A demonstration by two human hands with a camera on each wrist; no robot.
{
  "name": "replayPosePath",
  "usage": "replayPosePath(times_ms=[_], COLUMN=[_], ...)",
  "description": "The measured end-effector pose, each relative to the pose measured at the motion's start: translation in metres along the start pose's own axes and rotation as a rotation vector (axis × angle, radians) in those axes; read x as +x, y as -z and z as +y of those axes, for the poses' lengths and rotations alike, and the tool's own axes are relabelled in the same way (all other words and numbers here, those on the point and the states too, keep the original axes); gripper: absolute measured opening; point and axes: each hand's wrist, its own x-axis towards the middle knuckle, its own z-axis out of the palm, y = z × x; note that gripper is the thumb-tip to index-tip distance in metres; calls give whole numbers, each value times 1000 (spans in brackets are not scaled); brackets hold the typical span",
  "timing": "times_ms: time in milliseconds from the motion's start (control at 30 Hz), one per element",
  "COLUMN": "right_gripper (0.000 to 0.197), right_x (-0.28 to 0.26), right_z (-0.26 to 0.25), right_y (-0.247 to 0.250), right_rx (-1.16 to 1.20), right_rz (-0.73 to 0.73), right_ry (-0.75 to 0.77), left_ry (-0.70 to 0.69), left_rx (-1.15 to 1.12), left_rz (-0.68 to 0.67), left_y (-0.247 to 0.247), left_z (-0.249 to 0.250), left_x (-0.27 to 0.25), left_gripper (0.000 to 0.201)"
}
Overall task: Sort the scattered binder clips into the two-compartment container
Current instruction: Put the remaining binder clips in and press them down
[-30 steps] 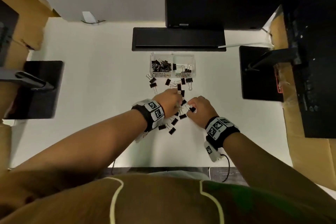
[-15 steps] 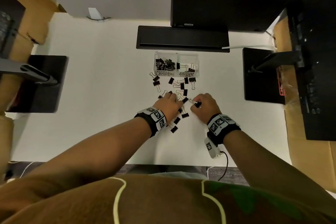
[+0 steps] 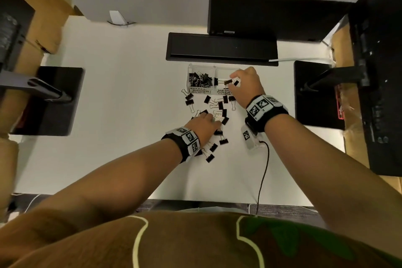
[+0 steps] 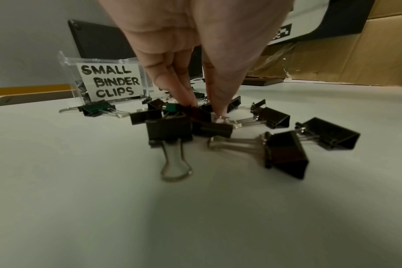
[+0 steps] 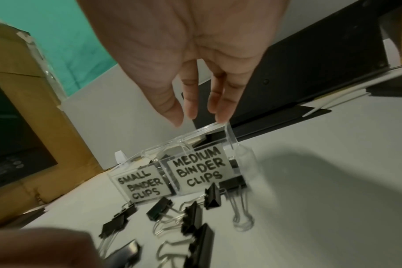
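A clear two-compartment container [image 3: 214, 67] stands mid-table, labelled "SMALL BINDER CLIPS" [image 4: 110, 81] and "MEDIUM BINDER CLIPS" [image 5: 199, 166]. The small side holds several black clips [image 3: 200, 80]. My right hand [image 3: 233, 81] hovers over the medium side, and in the right wrist view its fingers [image 5: 192, 110] are straight and hold nothing. A black clip [image 3: 228, 82] sits in that compartment just below the fingertips. Several black clips [image 3: 220, 105] lie scattered in front of the container. My left hand [image 3: 214, 118] is down in this pile, and its fingertips [image 4: 190, 104] pinch a small clip [image 4: 201, 116].
A black monitor base [image 3: 221, 49] lies right behind the container. Black stand plates sit at the left [image 3: 54, 102] and right [image 3: 315, 93]. Cardboard boxes [image 3: 352, 115] flank the table. A cable [image 3: 263, 169] runs from my right wrist to the table's front edge.
My right hand has carried a clip from the pile up to the medium compartment and opened its fingers. My left hand has stayed in the pile, pinching a clip.
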Motion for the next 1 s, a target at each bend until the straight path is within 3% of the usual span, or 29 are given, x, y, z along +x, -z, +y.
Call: replayPosePath(times_ms=[67, 133, 300, 433, 567, 833, 1000], right_gripper=[19, 17, 43, 33, 23, 37, 34], right_x=[-10, -24, -47, -50, -53, -60, -53], right_z=[0, 5, 25, 33, 39, 39, 38], right_y=[-5, -15, -45, -50, -52, -56, -55], right_rx=[-19, -61, -143, -99, -73, -70, -117], right_rz=[-4, -104, -335, -295, -270, -184, -250], right_ry=[58, 91, 42, 37, 22, 28, 74], left_ry=[-1, -6, 18, -37, -93, -74, -81], left_rx=[10, 12, -80, -122, -123, -124, -126], left_rz=[-12, -16, 115, 162, 114, 42, 43], left_y=[1, 1, 2, 0, -4, -13, -10], left_z=[-1, -1, -3, -4, 1, 4, 6], left_x=[1, 2, -2, -2, -4, -5, -3], left_gripper=[47, 49, 38, 37, 37, 36, 37])
